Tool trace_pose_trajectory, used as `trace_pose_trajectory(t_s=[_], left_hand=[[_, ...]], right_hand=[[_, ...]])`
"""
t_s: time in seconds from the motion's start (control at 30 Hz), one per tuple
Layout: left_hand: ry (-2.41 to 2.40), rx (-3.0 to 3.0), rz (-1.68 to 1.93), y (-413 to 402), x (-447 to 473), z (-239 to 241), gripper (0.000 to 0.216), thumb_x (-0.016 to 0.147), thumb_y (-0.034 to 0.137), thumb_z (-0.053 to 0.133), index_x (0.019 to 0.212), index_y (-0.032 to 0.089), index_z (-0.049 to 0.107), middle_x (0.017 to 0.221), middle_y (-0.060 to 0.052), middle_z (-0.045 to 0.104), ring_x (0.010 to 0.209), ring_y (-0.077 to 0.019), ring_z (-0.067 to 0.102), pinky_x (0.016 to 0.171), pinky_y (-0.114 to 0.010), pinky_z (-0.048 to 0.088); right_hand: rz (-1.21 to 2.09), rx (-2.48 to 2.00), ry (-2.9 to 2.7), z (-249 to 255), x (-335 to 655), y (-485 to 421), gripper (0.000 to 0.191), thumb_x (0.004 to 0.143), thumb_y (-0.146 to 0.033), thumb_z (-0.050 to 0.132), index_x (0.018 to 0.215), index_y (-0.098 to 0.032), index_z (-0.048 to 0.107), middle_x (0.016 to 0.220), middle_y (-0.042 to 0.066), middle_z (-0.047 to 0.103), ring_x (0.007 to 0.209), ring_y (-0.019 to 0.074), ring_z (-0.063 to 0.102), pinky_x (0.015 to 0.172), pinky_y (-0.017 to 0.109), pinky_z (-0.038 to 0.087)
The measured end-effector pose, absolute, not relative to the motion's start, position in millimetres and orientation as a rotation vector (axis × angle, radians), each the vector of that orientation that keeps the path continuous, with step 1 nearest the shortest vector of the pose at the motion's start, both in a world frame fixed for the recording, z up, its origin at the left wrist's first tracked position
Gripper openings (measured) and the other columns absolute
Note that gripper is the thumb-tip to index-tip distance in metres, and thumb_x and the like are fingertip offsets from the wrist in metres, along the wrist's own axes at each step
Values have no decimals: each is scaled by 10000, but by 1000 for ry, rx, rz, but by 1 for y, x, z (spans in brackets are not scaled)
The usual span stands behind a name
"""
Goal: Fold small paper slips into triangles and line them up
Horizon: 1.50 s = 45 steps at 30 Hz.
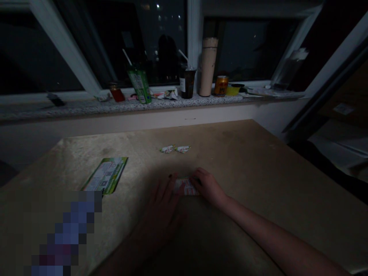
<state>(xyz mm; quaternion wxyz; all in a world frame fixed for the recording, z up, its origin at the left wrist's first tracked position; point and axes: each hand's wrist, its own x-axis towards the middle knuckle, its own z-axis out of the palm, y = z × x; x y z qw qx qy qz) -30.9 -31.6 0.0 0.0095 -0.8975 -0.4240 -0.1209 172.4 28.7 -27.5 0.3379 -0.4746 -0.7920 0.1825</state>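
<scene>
A small flat printed packet [186,188] lies on the brown tabletop between my hands. My left hand [163,209] rests with fingers spread, its fingertips at the packet's left end. My right hand [209,188] has its fingers curled and closed at the packet's right end, covering that edge. Two small white-and-green wrapped pieces, a left one [167,149] and a right one [183,149], sit side by side beyond my hands. Off to the left lies a larger green-and-white printed packet [107,174]. Dim light and shadow hide detail around my left hand.
The table [253,153] meets a wall under a speckled stone windowsill [94,110]. On the sill stand a green cup [140,84] with a straw, a dark cup [187,84], a tall beige bottle [208,67] and an orange can [221,85]. The lower left is pixelated.
</scene>
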Motion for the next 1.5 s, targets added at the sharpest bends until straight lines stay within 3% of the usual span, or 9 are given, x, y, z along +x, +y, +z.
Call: trace_pose_trajectory(t_s=[0.07,0.2,1.03,1.5], left_hand=[[-1234,-2872,-299,-38,-26,0,638,933,444,412,1467,191,170,1531,-95,148,1378,-307,156,1105,-509,174],[-1253,-2917,-218,-42,-21,-4,652,936,479,392,1469,175,172,1505,-99,238,1367,-284,214,1111,-468,195],[-1343,-2959,-162,-35,-21,-9,648,929,517,384,1468,236,163,1523,-58,190,1385,-306,126,1110,-533,136],[-1334,-2973,-178,-35,-23,-8,618,936,494,390,1462,242,185,1509,-59,240,1384,-300,136,1102,-536,159]], right_hand=[[468,-1225,-2061,-29,173,28,145,881,-123,514,754,-166,568,781,27,538,703,137,539,638,234,428],[474,-1237,-2070,-29,173,28,142,874,-102,512,766,-164,581,776,30,544,714,144,550,655,240,438],[463,-1312,-2071,-25,171,25,151,860,-65,505,796,-152,610,810,41,546,716,143,561,657,230,457],[487,-1302,-2022,-28,172,25,146,855,-76,530,797,-152,640,803,41,569,713,139,575,662,227,460]])
